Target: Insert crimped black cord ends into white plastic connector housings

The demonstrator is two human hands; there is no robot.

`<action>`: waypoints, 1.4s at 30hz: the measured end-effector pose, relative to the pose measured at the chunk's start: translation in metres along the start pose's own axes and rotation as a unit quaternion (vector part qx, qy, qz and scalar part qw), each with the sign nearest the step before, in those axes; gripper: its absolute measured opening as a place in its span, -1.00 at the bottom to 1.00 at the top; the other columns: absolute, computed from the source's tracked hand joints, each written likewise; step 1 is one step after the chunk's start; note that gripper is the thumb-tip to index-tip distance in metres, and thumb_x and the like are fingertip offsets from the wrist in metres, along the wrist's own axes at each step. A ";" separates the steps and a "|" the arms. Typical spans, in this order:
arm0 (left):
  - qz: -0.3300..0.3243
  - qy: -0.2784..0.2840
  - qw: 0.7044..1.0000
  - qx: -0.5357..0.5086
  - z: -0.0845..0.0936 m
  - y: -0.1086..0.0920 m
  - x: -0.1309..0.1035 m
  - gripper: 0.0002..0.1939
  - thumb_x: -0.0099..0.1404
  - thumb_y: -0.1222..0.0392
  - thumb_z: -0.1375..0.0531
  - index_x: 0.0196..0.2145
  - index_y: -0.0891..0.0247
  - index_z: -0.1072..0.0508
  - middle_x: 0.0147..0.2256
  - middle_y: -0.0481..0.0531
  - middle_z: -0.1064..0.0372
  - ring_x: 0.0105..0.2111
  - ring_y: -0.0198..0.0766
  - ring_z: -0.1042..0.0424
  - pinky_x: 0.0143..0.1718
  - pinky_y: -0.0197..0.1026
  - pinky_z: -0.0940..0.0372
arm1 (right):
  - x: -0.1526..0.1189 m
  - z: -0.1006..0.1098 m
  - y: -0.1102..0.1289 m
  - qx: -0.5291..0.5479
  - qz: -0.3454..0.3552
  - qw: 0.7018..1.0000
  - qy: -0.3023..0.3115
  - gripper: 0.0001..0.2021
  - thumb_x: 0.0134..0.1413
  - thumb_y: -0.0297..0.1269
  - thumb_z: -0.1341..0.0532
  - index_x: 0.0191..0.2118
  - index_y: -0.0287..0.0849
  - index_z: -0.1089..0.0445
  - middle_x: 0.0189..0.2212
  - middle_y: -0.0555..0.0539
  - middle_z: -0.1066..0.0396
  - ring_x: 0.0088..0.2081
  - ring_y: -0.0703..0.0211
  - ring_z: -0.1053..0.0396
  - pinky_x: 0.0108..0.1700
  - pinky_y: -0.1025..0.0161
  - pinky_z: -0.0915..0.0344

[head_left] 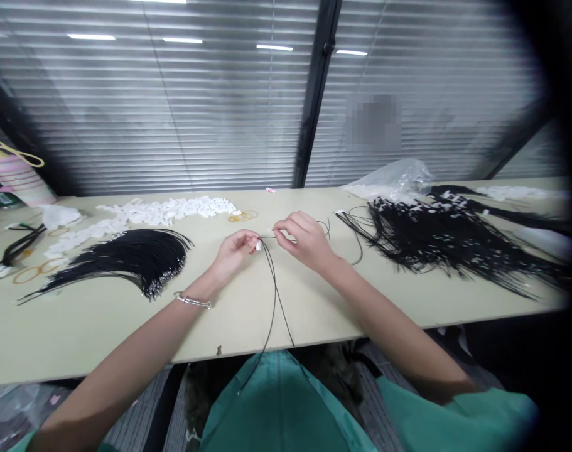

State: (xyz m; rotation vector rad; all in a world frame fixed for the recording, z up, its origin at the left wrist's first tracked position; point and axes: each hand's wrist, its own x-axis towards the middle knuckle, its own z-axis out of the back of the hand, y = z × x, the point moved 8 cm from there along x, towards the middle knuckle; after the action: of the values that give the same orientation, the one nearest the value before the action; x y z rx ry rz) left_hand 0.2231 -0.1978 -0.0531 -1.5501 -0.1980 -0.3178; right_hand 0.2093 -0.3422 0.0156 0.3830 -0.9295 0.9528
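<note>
Pinched between the fingers of my left hand [238, 250] is a small white connector [258, 245]. Thin black wires [275, 282] hang from it, cross each other and drop over the table's front edge. My right hand [303, 237] is just to the right, its thumb and forefinger closed on the end of a thin black wire that reaches toward the connector. The tip between those fingers is too small to make out clearly. Both hands are above the table's middle, a short gap apart.
A bundle of black wires [125, 254] lies left on the table [201, 342], with white connectors [172, 210] behind it. A larger black wire pile [436, 242] and a clear bag [401, 179] lie right. Yellow rubber bands [241, 216] lie near the centre back; a pink cup [19, 176] stands far left.
</note>
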 end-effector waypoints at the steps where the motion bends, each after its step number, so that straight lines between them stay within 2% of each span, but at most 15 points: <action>1: -0.001 0.002 1.000 0.000 0.000 0.001 0.000 -0.69 0.17 0.02 -0.24 -0.27 0.34 -0.41 -0.44 0.01 -0.30 -0.41 -0.34 -0.28 -0.31 -0.28 -0.19 | 0.000 -0.003 -0.001 0.015 -0.010 1.000 0.018 -0.87 0.20 -0.29 -0.05 -0.27 -0.15 -0.32 -0.39 0.00 -0.31 -0.30 0.30 -0.21 -0.22 0.30 -0.12; 6: -0.013 0.008 1.000 0.012 -0.001 0.005 0.002 -0.70 0.17 0.03 -0.23 -0.27 0.34 -0.41 -0.43 0.01 -0.31 -0.39 -0.34 -0.28 -0.27 -0.27 -0.20 | -0.003 -0.017 0.004 0.018 -0.008 0.995 0.097 -0.77 0.26 -0.22 0.05 -0.24 -0.14 -0.32 -0.36 -0.01 -0.35 -0.29 0.28 -0.25 -0.21 0.30 -0.12; 11: -0.014 0.011 0.999 0.029 0.001 0.011 0.004 -0.69 0.18 0.06 -0.23 -0.20 0.32 -0.39 -0.37 0.03 -0.33 -0.34 -0.33 -0.32 -0.22 -0.26 -0.22 | -0.007 -0.026 -0.002 0.075 -0.068 0.984 0.148 -0.74 0.27 -0.22 0.07 -0.23 -0.14 -0.33 -0.30 -0.01 -0.40 -0.25 0.28 -0.30 -0.22 0.33 -0.11; 16: -0.035 0.026 0.996 0.075 -0.001 0.010 0.003 -0.71 0.21 0.05 -0.20 -0.18 0.29 -0.41 -0.32 0.06 -0.35 -0.28 -0.30 -0.33 -0.14 -0.22 -0.21 | -0.014 -0.039 -0.009 0.198 -0.164 0.938 0.231 -0.76 0.22 -0.21 0.03 -0.31 -0.14 -0.35 -0.46 0.03 -0.33 -0.43 0.35 -0.22 -0.36 0.37 -0.04; 19: -0.031 0.022 0.996 0.083 -0.002 0.009 0.002 -0.70 0.21 0.04 -0.19 -0.18 0.29 -0.42 -0.31 0.06 -0.34 -0.28 -0.30 -0.31 -0.15 -0.23 -0.21 | -0.016 -0.042 -0.012 0.248 -0.201 0.915 0.248 -0.75 0.20 -0.17 0.01 -0.33 -0.13 -0.35 -0.53 0.06 -0.25 -0.49 0.38 -0.15 -0.41 0.38 0.00; 21: -0.026 0.019 0.997 0.077 -0.002 0.006 0.002 -0.71 0.22 0.03 -0.18 -0.20 0.28 -0.41 -0.33 0.04 -0.33 -0.29 -0.30 -0.30 -0.18 -0.25 -0.21 | -0.015 -0.041 -0.014 0.270 -0.216 0.910 0.229 -0.75 0.20 -0.15 0.00 -0.32 -0.13 -0.35 -0.55 0.07 -0.22 -0.50 0.39 -0.12 -0.41 0.38 0.01; 24: -0.013 0.020 0.999 0.044 -0.003 0.004 0.001 -0.74 0.23 0.03 -0.17 -0.22 0.26 -0.40 -0.36 0.01 -0.29 -0.33 -0.32 -0.28 -0.23 -0.26 -0.21 | -0.009 -0.033 -0.020 0.347 -0.246 0.893 0.149 -0.76 0.19 -0.11 -0.02 -0.29 -0.14 -0.31 -0.54 0.07 -0.19 -0.50 0.39 -0.09 -0.39 0.37 -0.02; 26: 0.003 0.031 0.999 0.006 -0.005 0.003 -0.001 -0.76 0.24 0.05 -0.17 -0.21 0.25 -0.39 -0.29 0.03 -0.32 -0.31 -0.32 -0.29 -0.22 -0.25 -0.22 | -0.004 -0.026 -0.028 0.457 -0.273 0.843 0.072 -0.77 0.18 -0.08 -0.03 -0.28 -0.13 -0.25 -0.54 0.06 -0.16 -0.49 0.37 -0.09 -0.38 0.36 -0.06; 29: 0.016 0.065 0.997 -0.033 -0.012 0.000 -0.004 -0.80 0.24 0.10 -0.18 -0.23 0.25 -0.42 0.01 0.09 -0.25 -0.11 -0.23 -0.30 -0.09 -0.18 -0.21 | -0.001 -0.015 -0.045 0.602 -0.319 0.731 -0.031 -0.81 0.18 -0.07 -0.01 -0.26 -0.06 -0.15 -0.51 0.05 -0.08 -0.49 0.35 -0.07 -0.39 0.34 -0.11; 30: 0.016 0.082 0.996 -0.037 -0.016 -0.002 -0.006 -0.83 0.24 0.12 -0.18 -0.26 0.26 -0.43 0.08 0.09 -0.19 -0.02 -0.20 -0.27 -0.03 -0.16 -0.18 | -0.002 -0.013 -0.051 0.624 -0.333 0.705 -0.054 -0.83 0.19 -0.07 0.02 -0.26 -0.05 -0.14 -0.51 0.05 -0.05 -0.49 0.34 -0.05 -0.38 0.33 -0.12; 33: 0.026 0.155 0.986 -0.049 -0.030 -0.008 -0.012 -0.89 0.24 0.18 -0.19 -0.33 0.28 -0.45 0.16 0.09 -0.12 0.14 -0.12 -0.15 0.10 -0.09 -0.07 | -0.006 -0.010 -0.065 0.648 -0.365 0.663 -0.086 -0.84 0.22 -0.16 0.08 -0.30 -0.08 -0.14 -0.51 0.02 -0.04 -0.47 0.29 -0.05 -0.29 0.27 -0.23; 37: 0.071 0.255 0.951 -0.160 -0.054 -0.013 -0.023 -0.91 0.23 0.23 -0.19 -0.37 0.31 -0.44 0.15 0.17 -0.15 0.16 -0.08 -0.14 0.15 -0.02 0.00 | -0.013 -0.019 -0.068 0.681 -0.393 0.602 -0.139 -0.88 0.20 -0.26 0.04 -0.36 -0.12 -0.12 -0.35 -0.06 -0.24 -0.30 0.29 -0.22 -0.02 0.20 -0.29; 39: 0.095 0.278 0.927 -0.232 -0.062 -0.016 -0.029 -0.91 0.22 0.24 -0.19 -0.39 0.32 -0.43 0.11 0.21 -0.20 0.17 -0.07 -0.14 0.15 -0.01 0.00 | -0.017 -0.028 -0.063 0.694 -0.404 0.576 -0.154 -0.88 0.19 -0.24 0.03 -0.36 -0.12 -0.10 -0.17 -0.07 -0.29 -0.15 0.31 -0.29 0.06 0.17 -0.27; 42: 0.135 0.290 0.899 -0.300 -0.071 -0.018 -0.035 -0.93 0.18 0.25 -0.21 -0.38 0.32 -0.41 0.06 0.23 -0.24 0.13 -0.03 -0.20 0.14 0.02 -0.04 | -0.024 -0.044 -0.057 0.704 -0.424 0.549 -0.149 -0.90 0.17 -0.26 0.02 -0.36 -0.12 -0.06 0.02 -0.06 -0.25 0.02 0.31 -0.28 0.09 0.14 -0.27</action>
State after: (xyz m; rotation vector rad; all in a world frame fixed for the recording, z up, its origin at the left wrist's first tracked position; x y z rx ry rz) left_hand 0.1795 -0.2655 -0.0488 -1.9781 0.6359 -0.6443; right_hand 0.2725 -0.3575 -0.0230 2.2208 0.0852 0.4778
